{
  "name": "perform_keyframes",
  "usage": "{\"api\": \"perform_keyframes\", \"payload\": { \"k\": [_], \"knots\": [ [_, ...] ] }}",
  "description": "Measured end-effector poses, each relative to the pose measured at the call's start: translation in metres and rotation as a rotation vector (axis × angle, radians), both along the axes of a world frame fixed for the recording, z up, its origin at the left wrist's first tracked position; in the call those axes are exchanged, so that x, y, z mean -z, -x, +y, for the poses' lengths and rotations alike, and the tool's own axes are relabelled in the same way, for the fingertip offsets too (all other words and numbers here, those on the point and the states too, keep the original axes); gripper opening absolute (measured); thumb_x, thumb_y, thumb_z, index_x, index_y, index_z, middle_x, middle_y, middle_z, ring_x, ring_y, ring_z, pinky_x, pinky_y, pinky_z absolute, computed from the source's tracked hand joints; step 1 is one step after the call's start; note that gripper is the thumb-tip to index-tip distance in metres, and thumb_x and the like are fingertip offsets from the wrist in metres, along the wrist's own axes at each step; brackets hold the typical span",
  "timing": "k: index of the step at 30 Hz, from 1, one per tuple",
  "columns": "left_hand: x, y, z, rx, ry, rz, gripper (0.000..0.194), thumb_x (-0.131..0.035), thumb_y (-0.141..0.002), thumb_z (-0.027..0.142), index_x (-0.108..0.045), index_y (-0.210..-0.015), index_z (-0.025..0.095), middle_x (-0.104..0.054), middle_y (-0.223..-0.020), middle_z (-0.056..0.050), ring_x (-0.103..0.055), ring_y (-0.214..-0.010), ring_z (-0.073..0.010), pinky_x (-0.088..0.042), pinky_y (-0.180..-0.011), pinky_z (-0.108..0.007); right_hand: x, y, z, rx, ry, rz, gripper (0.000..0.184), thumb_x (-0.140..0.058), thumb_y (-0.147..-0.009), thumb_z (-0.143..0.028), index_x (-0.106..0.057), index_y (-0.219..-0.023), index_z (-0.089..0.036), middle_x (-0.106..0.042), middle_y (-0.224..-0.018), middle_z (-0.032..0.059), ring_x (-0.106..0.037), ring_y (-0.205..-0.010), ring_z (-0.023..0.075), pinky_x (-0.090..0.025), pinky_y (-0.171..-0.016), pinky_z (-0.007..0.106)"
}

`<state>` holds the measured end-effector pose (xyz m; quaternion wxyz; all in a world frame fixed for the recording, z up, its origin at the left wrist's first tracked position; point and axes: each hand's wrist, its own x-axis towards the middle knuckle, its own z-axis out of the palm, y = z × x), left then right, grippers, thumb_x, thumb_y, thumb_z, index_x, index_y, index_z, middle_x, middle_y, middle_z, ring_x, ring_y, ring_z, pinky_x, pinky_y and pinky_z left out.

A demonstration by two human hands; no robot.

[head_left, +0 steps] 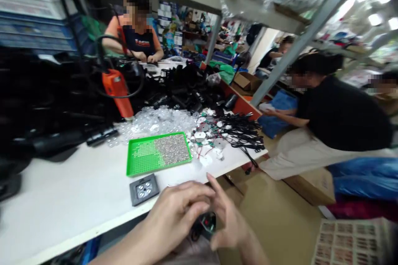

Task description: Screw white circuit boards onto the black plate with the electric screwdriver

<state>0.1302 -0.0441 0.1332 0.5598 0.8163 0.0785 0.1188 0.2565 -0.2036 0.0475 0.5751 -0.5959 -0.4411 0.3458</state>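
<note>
My left hand [178, 211] and my right hand [228, 219] meet below the front edge of the white table [71, 203]. Between them sits a small black part with a green circuit board and red bits [207, 223]. The fingers of both hands curl around it. A grey square plate with round holes [144, 189] lies on the table just left of my left hand. Behind it rests a green tray [137, 166] filled with tiny silver pieces.
An orange power tool [117, 91] hangs over a pile of clear plastic caps [155, 120]. Black cables [242, 132] and black parts crowd the back. A person in orange sits across the table; another in black bends over a box at right. A metal shelf post [298, 45] slants overhead.
</note>
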Motion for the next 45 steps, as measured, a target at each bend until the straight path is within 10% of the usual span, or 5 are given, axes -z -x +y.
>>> {"api": "perform_keyframes", "payload": {
  "k": [4,12,18,23,45],
  "knots": [
    [0.043,0.017,0.013,-0.310,0.366,0.079,0.023,-0.056,-0.087,0.037,-0.063,-0.102,0.021,-0.068,-0.080,-0.002,-0.064,-0.069,-0.0157,-0.051,-0.064,-0.026,0.019,0.049,0.045,0.119,0.004,-0.219,0.068,-0.067,-0.082,-0.030,-0.036,-0.143,-0.023,-0.073,-0.095,0.0037,-0.070,-0.077,0.0153,-0.057,-0.071,0.025],
    [0.122,0.089,0.013,-0.570,0.887,0.196,0.048,-0.072,-0.071,0.056,-0.057,-0.092,0.015,-0.059,-0.064,0.003,-0.051,-0.052,-0.0090,-0.040,-0.053,-0.021,0.040,0.056,0.071,-0.129,-0.385,-1.133,0.023,-0.056,-0.088,-0.012,-0.067,-0.107,-0.018,-0.053,-0.054,-0.0029,-0.050,-0.050,0.0115,-0.037,-0.051,0.026],
    [0.135,0.123,0.040,-0.789,0.119,0.247,0.046,-0.054,-0.089,0.048,-0.055,-0.126,0.022,-0.064,-0.118,-0.009,-0.058,-0.108,-0.0238,-0.042,-0.098,-0.042,0.042,0.058,0.094,0.023,-0.325,-1.117,0.018,-0.057,-0.087,-0.007,-0.068,-0.100,-0.012,-0.052,-0.055,-0.0022,-0.046,-0.051,0.0106,-0.034,-0.053,0.027],
    [0.158,0.108,0.077,-0.572,-0.313,0.248,0.074,-0.073,-0.074,0.050,-0.046,-0.136,0.021,-0.052,-0.137,-0.014,-0.046,-0.127,-0.0312,-0.038,-0.105,-0.048,0.056,0.066,0.129,0.146,-0.265,-1.308,0.009,-0.061,-0.088,-0.014,-0.069,-0.085,-0.015,-0.052,-0.052,-0.0020,-0.047,-0.052,0.0128,-0.032,-0.055,0.030],
    [0.166,0.101,0.080,-0.545,-0.356,0.274,0.062,-0.075,-0.073,0.039,-0.051,-0.129,0.025,-0.062,-0.122,-0.008,-0.054,-0.115,-0.0295,-0.038,-0.100,-0.048,0.080,0.073,0.129,0.131,-0.238,-1.446,0.013,-0.058,-0.088,-0.012,-0.066,-0.098,-0.015,-0.050,-0.056,-0.0020,-0.048,-0.056,0.0144,-0.030,-0.056,0.033]
  ]
}}
